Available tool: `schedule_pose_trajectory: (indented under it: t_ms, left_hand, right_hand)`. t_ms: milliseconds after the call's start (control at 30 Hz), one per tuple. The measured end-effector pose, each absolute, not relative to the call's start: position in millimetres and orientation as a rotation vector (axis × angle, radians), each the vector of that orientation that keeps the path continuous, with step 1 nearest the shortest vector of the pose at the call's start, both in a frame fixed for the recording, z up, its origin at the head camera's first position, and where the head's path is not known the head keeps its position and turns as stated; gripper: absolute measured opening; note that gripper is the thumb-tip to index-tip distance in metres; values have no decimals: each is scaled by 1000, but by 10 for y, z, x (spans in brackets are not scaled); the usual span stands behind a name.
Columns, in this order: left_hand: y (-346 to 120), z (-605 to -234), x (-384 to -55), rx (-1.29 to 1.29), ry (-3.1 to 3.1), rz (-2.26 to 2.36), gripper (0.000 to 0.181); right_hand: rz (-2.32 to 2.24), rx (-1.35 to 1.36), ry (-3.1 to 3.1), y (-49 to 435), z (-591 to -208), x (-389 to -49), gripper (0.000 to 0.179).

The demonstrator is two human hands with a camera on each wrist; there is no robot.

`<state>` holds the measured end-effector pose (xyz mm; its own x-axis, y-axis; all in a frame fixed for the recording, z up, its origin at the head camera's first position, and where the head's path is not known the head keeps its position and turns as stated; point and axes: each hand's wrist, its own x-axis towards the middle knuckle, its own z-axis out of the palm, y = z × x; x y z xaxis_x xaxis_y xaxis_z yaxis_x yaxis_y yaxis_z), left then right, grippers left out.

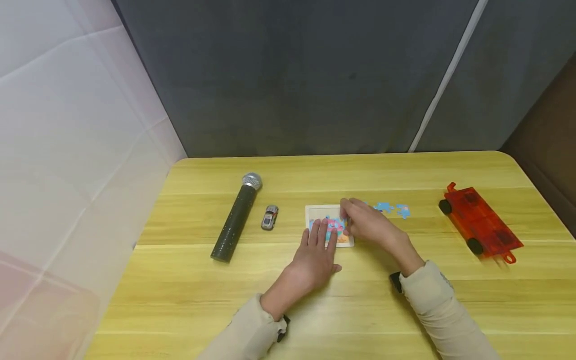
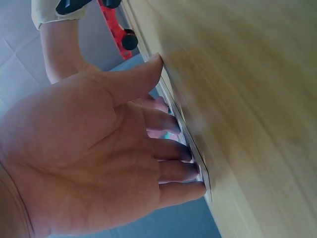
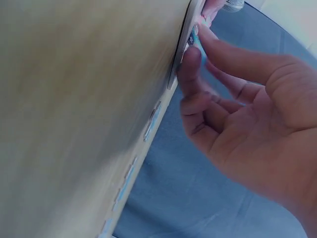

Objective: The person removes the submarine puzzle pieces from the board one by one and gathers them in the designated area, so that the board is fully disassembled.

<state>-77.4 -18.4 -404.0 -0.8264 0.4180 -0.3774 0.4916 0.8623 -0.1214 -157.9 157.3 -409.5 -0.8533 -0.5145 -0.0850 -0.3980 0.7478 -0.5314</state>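
Observation:
A small jigsaw puzzle tray (image 1: pixel 308 216) with a pale frame lies mid-table, with pink, blue and orange pieces (image 1: pixel 333 226) inside it. My left hand (image 1: pixel 313 265) rests on its near side, fingers straight and spread over the pieces; the left wrist view shows the fingertips at the tray's edge (image 2: pixel 200 166). At the tray's right side my right hand (image 1: pixel 372 223) pinches a small blue puzzle piece (image 3: pixel 198 45) between thumb and fingertips, close over the frame. Much of that piece is hidden by the fingers. Loose blue pieces (image 1: pixel 384 207) lie just right of the right hand.
A dark speckled microphone (image 1: pixel 236 222) and a small silver toy car (image 1: pixel 270 217) lie left of the tray. Far right sits a red toy trailer (image 1: pixel 482 220) with black wheels. A grey partition (image 1: pixel 288 80) stands behind the table's back edge.

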Motion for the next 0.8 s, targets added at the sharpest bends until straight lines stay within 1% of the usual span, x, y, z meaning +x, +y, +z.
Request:
schedule_pose_trajectory:
  t_ms: [133, 267, 600, 633, 767, 800]
  left_hand:
    - [-202, -4208, -814, 668, 2697, -263, 81]
    - [-233, -4427, -863, 661, 2714, -192, 83]
    - [-225, -4363, -830, 687, 2731, -268, 82]
    - [-229, -4421, -844, 688, 2737, -256, 82]
    - [-203, -4196, -777, 685, 2722, -330, 77]
    - [-202, -4193, -777, 684, 2718, -310, 76]
  right_hand:
    - [-864, -768, 2679, 1597, -4113, -1617, 18]
    - [-941, -730, 2627, 1602, -4120, -1642, 18]
    - [-1033, -667, 2575, 1600, -4143, -1645, 15]
    - [-1035, -664, 2565, 1600, -4144, -1640, 15]
    - [-1023, -669, 2565, 1602, -4154, -1633, 16]
    - [-1022, -666, 2570, 1601, -4150, -1631, 16]
